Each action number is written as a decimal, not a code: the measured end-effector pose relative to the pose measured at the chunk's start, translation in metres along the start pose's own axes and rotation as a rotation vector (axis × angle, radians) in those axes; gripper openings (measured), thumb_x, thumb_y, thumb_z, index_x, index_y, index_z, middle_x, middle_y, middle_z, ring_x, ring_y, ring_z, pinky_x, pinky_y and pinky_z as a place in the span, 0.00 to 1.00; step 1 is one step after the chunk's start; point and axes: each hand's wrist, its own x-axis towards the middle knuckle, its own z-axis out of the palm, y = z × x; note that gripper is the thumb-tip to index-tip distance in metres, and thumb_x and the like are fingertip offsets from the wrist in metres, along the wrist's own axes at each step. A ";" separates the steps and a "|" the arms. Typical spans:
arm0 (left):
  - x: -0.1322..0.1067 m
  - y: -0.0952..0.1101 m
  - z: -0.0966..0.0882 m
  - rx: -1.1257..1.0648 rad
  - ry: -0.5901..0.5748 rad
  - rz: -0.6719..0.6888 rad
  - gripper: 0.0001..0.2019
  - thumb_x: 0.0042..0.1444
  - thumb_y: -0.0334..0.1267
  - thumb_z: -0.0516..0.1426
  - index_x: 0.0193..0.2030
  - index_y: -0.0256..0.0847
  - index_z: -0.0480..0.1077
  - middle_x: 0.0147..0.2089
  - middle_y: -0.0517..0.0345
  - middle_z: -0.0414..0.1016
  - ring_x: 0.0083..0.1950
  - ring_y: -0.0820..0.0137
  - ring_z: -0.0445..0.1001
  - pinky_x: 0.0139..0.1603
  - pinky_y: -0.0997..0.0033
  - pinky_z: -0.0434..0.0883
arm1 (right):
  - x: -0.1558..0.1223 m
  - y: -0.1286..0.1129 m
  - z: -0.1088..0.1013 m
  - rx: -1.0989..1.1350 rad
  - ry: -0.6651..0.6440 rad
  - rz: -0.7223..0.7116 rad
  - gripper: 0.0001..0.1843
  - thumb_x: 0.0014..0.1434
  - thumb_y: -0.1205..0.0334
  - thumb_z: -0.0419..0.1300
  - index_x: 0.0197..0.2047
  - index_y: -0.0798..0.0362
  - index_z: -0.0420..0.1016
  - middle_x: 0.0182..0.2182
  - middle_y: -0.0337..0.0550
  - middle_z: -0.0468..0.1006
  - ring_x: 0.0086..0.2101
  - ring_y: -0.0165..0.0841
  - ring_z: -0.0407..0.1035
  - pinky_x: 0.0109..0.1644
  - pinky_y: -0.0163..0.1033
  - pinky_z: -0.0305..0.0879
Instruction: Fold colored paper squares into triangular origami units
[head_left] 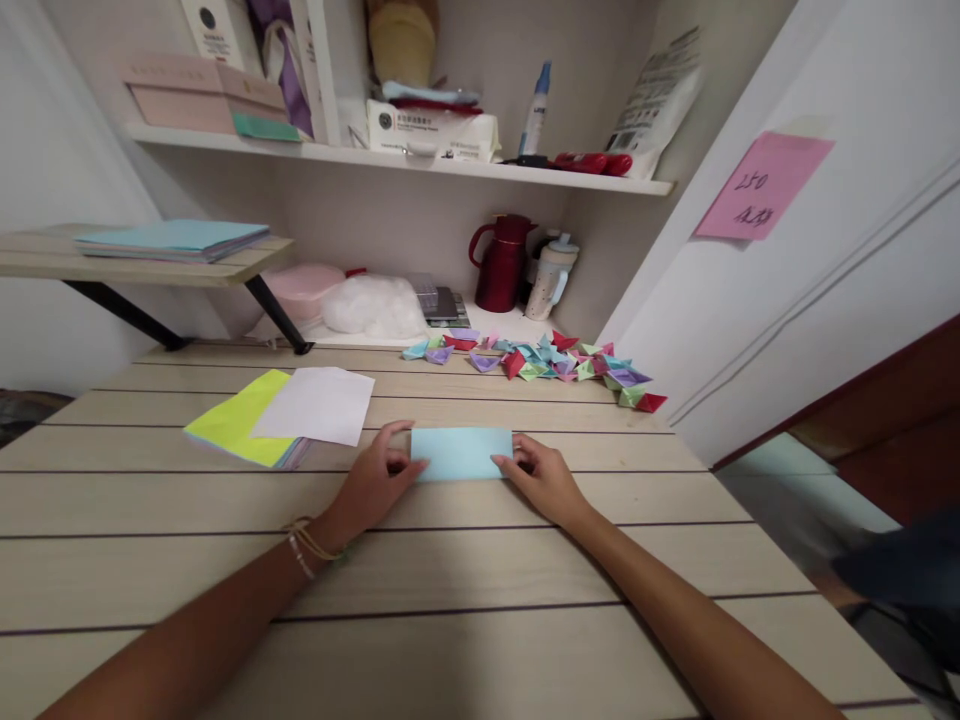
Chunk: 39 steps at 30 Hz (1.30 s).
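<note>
A light blue sheet of paper [461, 453], folded into a wide rectangle, is held between my two hands at the middle of the table. My left hand [381, 470] grips its left end, thumb on the near corner and fingers at the far side. At the right end, my right hand [541, 478] pinches the paper with the thumb on its front face. Behind the paper lie several small folded paper boats [547, 357] in red, purple, green and blue. Left of my left hand are a white sheet [319, 403] and a yellow sheet [247, 415] on a stack of coloured paper.
A raised wooden stand [247, 262] carries a pile of blue-topped paper [172, 238] at the left. Toward the back are a red jug [502, 265], a pale bottle [551, 280] and a white plastic bag [375, 305]. A shelf [360, 158] overhangs the back; a wall rises at right.
</note>
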 end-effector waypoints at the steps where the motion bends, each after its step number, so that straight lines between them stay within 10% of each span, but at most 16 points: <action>1: -0.001 0.002 0.002 0.043 0.054 0.045 0.29 0.53 0.44 0.54 0.61 0.39 0.52 0.33 0.57 0.75 0.35 0.65 0.74 0.38 0.64 0.70 | 0.001 0.000 0.001 0.003 0.016 0.012 0.17 0.55 0.52 0.55 0.42 0.55 0.68 0.19 0.34 0.67 0.21 0.28 0.60 0.25 0.32 0.58; 4: -0.011 0.016 0.010 0.316 0.177 0.364 0.28 0.53 0.41 0.54 0.61 0.40 0.53 0.58 0.44 0.62 0.61 0.56 0.59 0.59 0.52 0.57 | 0.003 -0.003 0.003 -0.033 0.022 0.011 0.23 0.54 0.57 0.56 0.53 0.53 0.61 0.18 0.32 0.66 0.20 0.28 0.60 0.26 0.32 0.58; 8: -0.026 0.031 0.021 0.577 -0.128 0.634 0.26 0.57 0.43 0.50 0.63 0.45 0.52 0.66 0.49 0.51 0.66 0.54 0.46 0.64 0.45 0.43 | 0.005 -0.006 0.003 -0.089 0.010 -0.004 0.30 0.53 0.62 0.55 0.60 0.51 0.54 0.17 0.29 0.63 0.18 0.27 0.58 0.24 0.31 0.58; 14: -0.030 0.025 0.027 0.579 -0.308 0.540 0.29 0.57 0.49 0.48 0.64 0.45 0.48 0.66 0.48 0.50 0.66 0.56 0.48 0.62 0.50 0.52 | 0.002 -0.009 0.004 -0.294 0.078 -0.222 0.18 0.57 0.60 0.52 0.51 0.50 0.69 0.38 0.46 0.73 0.39 0.37 0.68 0.42 0.41 0.67; 19: -0.033 0.025 0.027 0.615 -0.290 0.531 0.30 0.58 0.50 0.46 0.65 0.42 0.47 0.66 0.46 0.50 0.67 0.57 0.46 0.62 0.51 0.50 | -0.010 -0.020 0.006 -0.561 0.038 -0.460 0.24 0.57 0.56 0.54 0.57 0.49 0.62 0.59 0.50 0.59 0.58 0.44 0.52 0.59 0.54 0.52; 28: -0.042 0.029 0.031 0.716 -0.250 0.555 0.32 0.58 0.51 0.44 0.64 0.33 0.46 0.66 0.42 0.50 0.67 0.58 0.46 0.63 0.54 0.50 | -0.039 -0.048 0.009 -0.848 -0.093 -0.493 0.33 0.60 0.49 0.49 0.63 0.57 0.50 0.62 0.54 0.52 0.62 0.48 0.40 0.61 0.65 0.35; 39: -0.046 0.036 0.031 0.751 -0.254 0.527 0.31 0.58 0.52 0.44 0.62 0.30 0.53 0.63 0.41 0.56 0.63 0.57 0.55 0.60 0.56 0.54 | -0.043 -0.037 0.013 -0.686 -0.286 -0.419 0.37 0.58 0.50 0.51 0.64 0.60 0.46 0.61 0.55 0.54 0.61 0.43 0.46 0.61 0.52 0.52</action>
